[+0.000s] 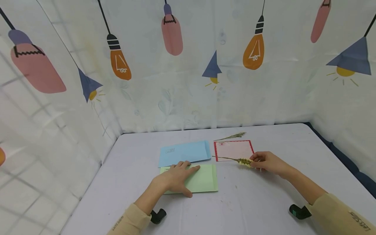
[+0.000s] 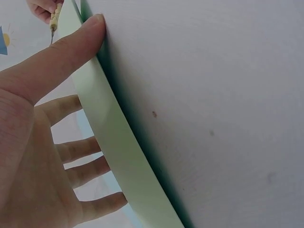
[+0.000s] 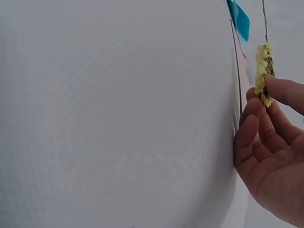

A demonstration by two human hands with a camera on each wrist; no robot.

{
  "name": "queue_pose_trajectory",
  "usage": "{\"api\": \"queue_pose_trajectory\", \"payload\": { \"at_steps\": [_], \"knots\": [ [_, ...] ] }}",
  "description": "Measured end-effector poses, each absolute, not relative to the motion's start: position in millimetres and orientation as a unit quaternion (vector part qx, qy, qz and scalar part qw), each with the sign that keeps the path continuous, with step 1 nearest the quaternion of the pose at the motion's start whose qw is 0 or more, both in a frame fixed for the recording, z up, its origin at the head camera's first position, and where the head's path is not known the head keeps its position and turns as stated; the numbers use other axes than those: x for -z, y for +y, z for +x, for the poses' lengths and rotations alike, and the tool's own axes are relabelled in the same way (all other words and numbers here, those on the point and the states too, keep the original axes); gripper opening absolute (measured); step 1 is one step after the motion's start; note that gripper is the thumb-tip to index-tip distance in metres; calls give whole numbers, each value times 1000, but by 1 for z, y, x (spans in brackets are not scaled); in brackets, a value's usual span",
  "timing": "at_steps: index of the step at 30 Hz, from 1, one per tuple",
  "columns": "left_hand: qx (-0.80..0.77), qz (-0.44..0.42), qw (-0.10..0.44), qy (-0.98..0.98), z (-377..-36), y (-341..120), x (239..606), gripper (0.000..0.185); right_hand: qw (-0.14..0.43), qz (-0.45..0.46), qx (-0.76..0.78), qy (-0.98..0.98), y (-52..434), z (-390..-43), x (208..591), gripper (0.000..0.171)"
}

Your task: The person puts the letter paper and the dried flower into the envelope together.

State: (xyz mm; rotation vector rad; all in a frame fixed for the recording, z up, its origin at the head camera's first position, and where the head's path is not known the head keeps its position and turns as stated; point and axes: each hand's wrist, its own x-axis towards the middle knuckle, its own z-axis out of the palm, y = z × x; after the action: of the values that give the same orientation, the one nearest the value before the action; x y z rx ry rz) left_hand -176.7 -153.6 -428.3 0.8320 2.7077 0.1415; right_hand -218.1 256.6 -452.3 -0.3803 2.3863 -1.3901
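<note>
Yellow flower sprig (image 1: 244,162) is held; green envelope (image 1: 205,180) lies flat.

Looking forward and down from the head, way back, at most of the bench (image 1: 249,205). Super close on the green envelope (image 2: 114,128) from the left wrist, on the flower sprig (image 3: 261,71) from the right. Overlapping wrist-to-wrist at the sprig: upper left vs upper right of frame.
</note>
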Motion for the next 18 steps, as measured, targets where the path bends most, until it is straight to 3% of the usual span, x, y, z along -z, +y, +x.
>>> {"api": "queue_pose_trajectory", "payload": {
  "at_steps": [18],
  "knots": [
    [-53, 288, 157, 943, -178, -155, 429, 100, 205, -152, 500, 827, 261, -215, 449, 30]
  ]
}}
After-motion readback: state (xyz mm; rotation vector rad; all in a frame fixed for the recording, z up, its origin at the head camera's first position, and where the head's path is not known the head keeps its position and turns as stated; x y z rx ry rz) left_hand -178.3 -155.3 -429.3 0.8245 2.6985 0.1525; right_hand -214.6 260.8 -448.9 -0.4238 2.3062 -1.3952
